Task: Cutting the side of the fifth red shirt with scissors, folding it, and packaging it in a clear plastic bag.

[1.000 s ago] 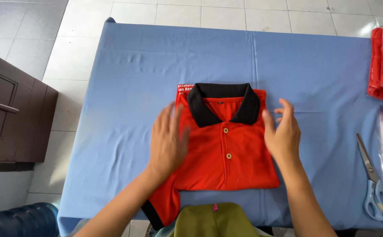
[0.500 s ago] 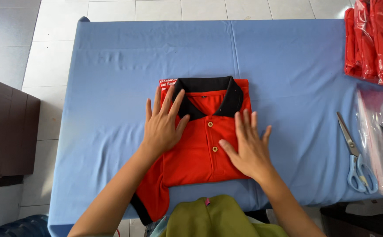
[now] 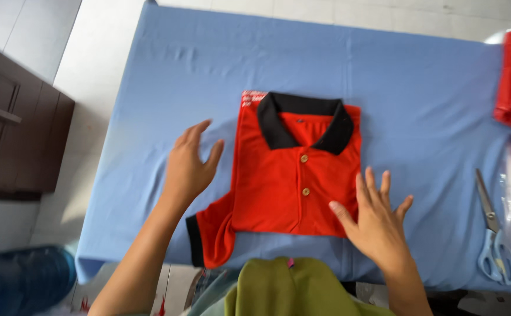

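The folded red polo shirt [image 3: 296, 175] is lying centred on the blue-covered counter [image 3: 384, 76]. The left hand [image 3: 190, 162], grip released, is hovering just left of the shirt. The right hand [image 3: 375, 219], fingers spread, is pressing the shirt's lower right corner flat.

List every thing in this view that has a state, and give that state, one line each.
red polo shirt with black collar: folded, lying flat, buttoned, one sleeve sticking out at lower left
left hand: open, fingers spread, beside the shirt
right hand: open, flat on the shirt's lower right corner
blue-handled scissors: closed, lying flat
blue cloth-covered table: cloth spread out
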